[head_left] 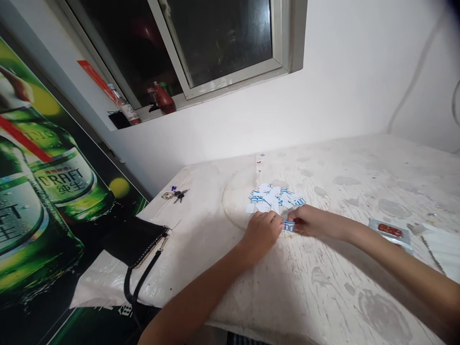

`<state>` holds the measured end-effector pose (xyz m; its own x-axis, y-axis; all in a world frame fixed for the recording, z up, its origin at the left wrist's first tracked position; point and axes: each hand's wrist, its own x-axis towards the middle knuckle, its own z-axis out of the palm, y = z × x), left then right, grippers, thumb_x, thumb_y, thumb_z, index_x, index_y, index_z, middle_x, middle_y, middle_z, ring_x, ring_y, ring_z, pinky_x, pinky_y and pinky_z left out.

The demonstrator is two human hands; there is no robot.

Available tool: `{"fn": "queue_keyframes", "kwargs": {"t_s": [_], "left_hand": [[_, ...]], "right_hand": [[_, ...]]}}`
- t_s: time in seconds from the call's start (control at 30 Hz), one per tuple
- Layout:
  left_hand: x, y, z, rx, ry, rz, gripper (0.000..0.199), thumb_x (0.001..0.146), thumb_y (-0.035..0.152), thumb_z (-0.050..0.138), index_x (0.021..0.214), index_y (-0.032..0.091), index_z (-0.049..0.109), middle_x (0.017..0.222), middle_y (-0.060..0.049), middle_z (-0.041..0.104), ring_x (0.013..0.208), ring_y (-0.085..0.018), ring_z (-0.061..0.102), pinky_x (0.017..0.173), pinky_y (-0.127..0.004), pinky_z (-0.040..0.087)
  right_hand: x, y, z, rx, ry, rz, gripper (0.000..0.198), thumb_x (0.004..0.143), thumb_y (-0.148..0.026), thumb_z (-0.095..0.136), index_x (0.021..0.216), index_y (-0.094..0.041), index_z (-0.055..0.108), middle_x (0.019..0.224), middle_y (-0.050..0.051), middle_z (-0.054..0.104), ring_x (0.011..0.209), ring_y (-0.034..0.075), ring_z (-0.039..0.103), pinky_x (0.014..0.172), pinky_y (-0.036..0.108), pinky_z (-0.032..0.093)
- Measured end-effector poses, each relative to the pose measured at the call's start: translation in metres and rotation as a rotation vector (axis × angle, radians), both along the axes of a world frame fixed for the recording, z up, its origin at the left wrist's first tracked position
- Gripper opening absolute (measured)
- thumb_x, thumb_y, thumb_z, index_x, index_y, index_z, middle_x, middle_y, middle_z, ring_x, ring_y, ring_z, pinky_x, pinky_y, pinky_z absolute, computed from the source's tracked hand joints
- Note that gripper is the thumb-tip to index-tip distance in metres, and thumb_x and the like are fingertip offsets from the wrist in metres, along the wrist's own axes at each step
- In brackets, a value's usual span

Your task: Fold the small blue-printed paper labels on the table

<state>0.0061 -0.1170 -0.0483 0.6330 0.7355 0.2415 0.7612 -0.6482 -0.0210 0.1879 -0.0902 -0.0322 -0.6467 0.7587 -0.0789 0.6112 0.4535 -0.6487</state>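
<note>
"Reaching in from the near side, what are the two bare hands doing?"

"They meet over a pale, stained bench [204,225], at a small white card with blue markings [289,226]. The right hand [305,220] has its thumb and forefinger pinching the right end of that card. The left hand [262,232] lies palm down, fingers bent and close together, their tips at the card's left end. I cannot tell whether they grip it or only rest against it."

"What is just beyond?"

"A loose, overlapping pile of white paper pieces [275,195], many also marked in blue, just on the far side of both hands."

"And further out on the bench?"

"To the left, well apart from the pile, a bunch of keys [180,195]. Nearer, at the left edge, a black bag [138,239] with its strap hanging over the side. To the right, past the right forearm, a silvery packet [390,231] showing something reddish."

"The background?"

"A white wall [345,96], a dark window [226,40] with bottles on its sill, and, far left, a poster [59,177] of green bottles."
</note>
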Motion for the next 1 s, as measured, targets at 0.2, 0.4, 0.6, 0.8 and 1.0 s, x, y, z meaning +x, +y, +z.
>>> {"fn": "queue_keyframes", "kwargs": {"t_s": [0.2, 0.4, 0.6, 0.8, 1.0], "left_hand": [[0.000, 0.002, -0.002, -0.049, -0.058, 0.048, 0.020, 0.091, 0.027, 0.033, 0.096, 0.017, 0.050, 0.092, -0.005, 0.057, 0.085, -0.017, 0.051, 0.075, -0.033, 0.038], [-0.001, 0.004, -0.003, -0.169, -0.164, 0.052, 0.024, 0.091, 0.027, 0.029, 0.082, 0.018, 0.050, 0.086, -0.003, 0.051, 0.076, -0.015, 0.048, 0.067, -0.028, 0.038], [-0.002, 0.006, -0.002, -0.253, -0.275, 0.045, 0.026, 0.091, 0.031, 0.028, 0.078, 0.018, 0.047, 0.082, -0.002, 0.049, 0.072, -0.014, 0.046, 0.064, -0.027, 0.036], [-0.006, 0.008, 0.006, -0.396, -0.291, 0.098, 0.020, 0.086, 0.035, 0.037, 0.082, 0.020, 0.051, 0.063, 0.002, 0.049, 0.056, -0.012, 0.042, 0.052, -0.025, 0.027], [-0.008, 0.010, 0.006, -0.543, -0.414, 0.080, 0.019, 0.083, 0.034, 0.040, 0.084, 0.020, 0.054, 0.058, 0.004, 0.045, 0.054, -0.011, 0.041, 0.051, -0.023, 0.027]], "right_hand": [[-0.001, -0.004, 0.002, -0.004, 0.013, 0.039, 0.013, 0.065, -0.011, 0.044, 0.054, -0.018, 0.041, 0.053, -0.004, 0.032, 0.052, 0.009, 0.027, 0.050, 0.024, 0.025], [0.001, -0.004, 0.004, -0.026, 0.024, 0.051, 0.016, 0.077, -0.031, 0.050, 0.071, -0.016, 0.054, 0.059, -0.003, 0.041, 0.054, 0.009, 0.034, 0.051, 0.024, 0.029], [0.001, -0.001, 0.004, 0.045, 0.043, 0.074, 0.010, 0.077, -0.021, 0.048, 0.069, -0.017, 0.052, 0.058, -0.003, 0.042, 0.054, 0.008, 0.034, 0.051, 0.023, 0.028], [0.003, 0.005, -0.001, 0.062, 0.049, 0.047, 0.009, 0.072, -0.012, 0.049, 0.073, -0.017, 0.057, 0.059, -0.003, 0.044, 0.054, 0.008, 0.035, 0.052, 0.023, 0.027], [0.001, 0.003, 0.002, 0.025, 0.024, 0.023, 0.006, 0.071, -0.013, 0.052, 0.073, -0.016, 0.056, 0.059, -0.004, 0.043, 0.053, 0.008, 0.034, 0.051, 0.023, 0.026]]}}
